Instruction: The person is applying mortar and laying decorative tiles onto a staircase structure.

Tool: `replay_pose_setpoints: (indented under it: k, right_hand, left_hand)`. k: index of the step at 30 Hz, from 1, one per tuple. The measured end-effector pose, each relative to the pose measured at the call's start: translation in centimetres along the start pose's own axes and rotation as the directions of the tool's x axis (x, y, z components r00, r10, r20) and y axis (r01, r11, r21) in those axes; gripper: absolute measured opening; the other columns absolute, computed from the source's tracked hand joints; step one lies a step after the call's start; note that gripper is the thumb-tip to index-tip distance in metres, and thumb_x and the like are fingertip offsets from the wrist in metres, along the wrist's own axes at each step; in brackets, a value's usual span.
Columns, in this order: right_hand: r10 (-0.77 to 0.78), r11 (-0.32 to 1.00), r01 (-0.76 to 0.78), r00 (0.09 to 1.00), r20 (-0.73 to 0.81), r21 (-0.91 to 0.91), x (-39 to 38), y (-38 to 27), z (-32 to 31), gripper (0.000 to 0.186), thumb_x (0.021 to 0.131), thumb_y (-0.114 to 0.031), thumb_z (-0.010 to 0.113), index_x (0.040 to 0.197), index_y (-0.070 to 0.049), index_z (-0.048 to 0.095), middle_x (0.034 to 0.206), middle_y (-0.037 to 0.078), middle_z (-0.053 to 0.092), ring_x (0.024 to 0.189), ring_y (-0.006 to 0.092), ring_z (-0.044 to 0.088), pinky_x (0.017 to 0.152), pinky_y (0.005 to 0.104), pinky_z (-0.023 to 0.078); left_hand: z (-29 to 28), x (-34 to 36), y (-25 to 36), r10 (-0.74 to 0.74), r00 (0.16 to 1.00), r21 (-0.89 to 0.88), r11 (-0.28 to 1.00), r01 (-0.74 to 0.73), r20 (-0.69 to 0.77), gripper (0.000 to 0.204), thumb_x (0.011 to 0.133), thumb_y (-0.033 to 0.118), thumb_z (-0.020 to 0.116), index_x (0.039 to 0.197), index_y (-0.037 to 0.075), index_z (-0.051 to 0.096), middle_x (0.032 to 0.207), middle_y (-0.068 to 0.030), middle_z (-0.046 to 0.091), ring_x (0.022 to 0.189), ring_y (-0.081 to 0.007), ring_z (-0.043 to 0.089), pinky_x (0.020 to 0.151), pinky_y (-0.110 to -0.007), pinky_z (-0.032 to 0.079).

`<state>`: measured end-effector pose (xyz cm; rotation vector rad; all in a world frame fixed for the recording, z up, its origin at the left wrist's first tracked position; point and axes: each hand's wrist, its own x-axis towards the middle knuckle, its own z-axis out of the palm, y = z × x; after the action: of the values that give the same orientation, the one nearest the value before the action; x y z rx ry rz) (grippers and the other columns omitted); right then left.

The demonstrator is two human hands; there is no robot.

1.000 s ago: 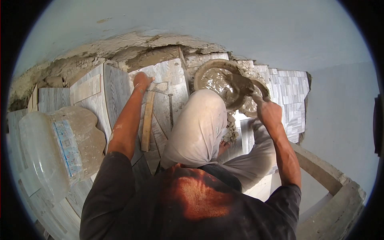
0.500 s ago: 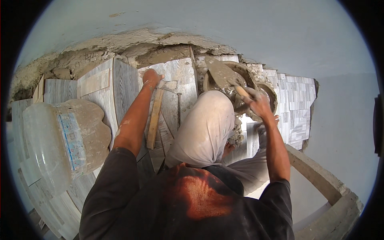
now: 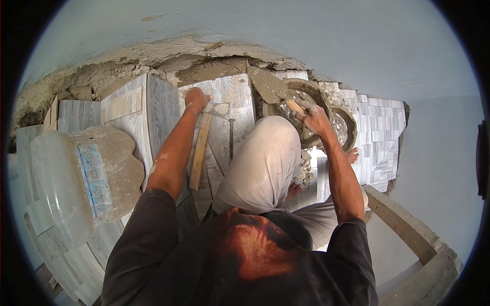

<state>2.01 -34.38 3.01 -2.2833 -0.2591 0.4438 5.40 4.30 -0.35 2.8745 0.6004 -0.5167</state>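
Note:
My right hand (image 3: 314, 118) grips the light wooden handle of a trowel (image 3: 267, 85). Wet grey mortar covers the trowel's blade, which is raised over the left rim of a round mortar tub (image 3: 351, 131). On the far part of a grey wood-look tile (image 3: 237, 94) rests my left hand (image 3: 195, 99), closed; whatever lies under its fingers is hidden. Just nearer than that hand lie a flat metal tool head (image 3: 218, 108), a thin metal rod (image 3: 231, 137) and a wooden strip (image 3: 199, 153).
A large cloudy plastic container (image 3: 87, 178) lies on the tiles at left. Along the wall base runs a broken, rough mortar edge (image 3: 117, 71). Mortar crumbs (image 3: 306, 171) sit beside my foot. A concrete ledge (image 3: 403, 219) stands at the right.
The trowel has come up and left out of the tub, its blade now loaded with mortar. My right hand shifted slightly left with it. My left hand has stayed about where it was.

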Motion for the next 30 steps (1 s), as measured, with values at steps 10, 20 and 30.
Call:
replay_pose_setpoints:
  k: [10, 20, 30]
  right_hand:
    - [-0.135, 0.989, 0.134, 0.991, -0.001, -0.065, 0.1, 1.8, 1.4, 0.046, 0.078, -0.027, 0.062, 0.119, -0.009, 0.056, 0.106, 0.023, 0.060, 0.100, 0.0364, 0.058, 0.087, 0.0399, 0.046]
    - [-0.264, 0.958, 0.262, 0.965, 0.000, -0.114, -2.2, 1.5, 1.5, 0.039, 0.081, -0.022, 0.059, 0.116, -0.006, 0.057, 0.103, 0.024, 0.060, 0.094, 0.0374, 0.059, 0.081, 0.0400, 0.048]
    - [-0.147, 0.987, 0.154, 0.980, 0.135, -0.039, -4.8, 2.4, 2.3, 0.043, 0.080, -0.022, 0.058, 0.118, -0.004, 0.054, 0.098, 0.023, 0.062, 0.090, 0.0366, 0.060, 0.082, 0.0402, 0.048]
  left_hand:
    - [0.0, 0.3, 0.2, -0.003, 1.000, 0.021, 1.000, 0.003, -0.010, 0.055, 0.069, 0.041, 0.074, 0.094, -0.007, 0.062, 0.100, -0.0265, 0.061, 0.094, -0.0375, 0.060, 0.080, -0.041, 0.048]
    - [0.2, 0.2, 0.1, 0.015, 1.000, 0.036, 0.999, -0.014, -0.018, 0.056, 0.068, 0.041, 0.075, 0.094, -0.007, 0.062, 0.100, -0.0266, 0.061, 0.096, -0.0380, 0.060, 0.081, -0.042, 0.047]
    - [-0.4, 0.9, -0.1, -0.020, 0.993, 0.032, 0.999, 0.016, 0.115, 0.065, 0.065, 0.045, 0.076, 0.101, -0.007, 0.059, 0.108, -0.0251, 0.059, 0.103, -0.0359, 0.057, 0.086, -0.040, 0.045]
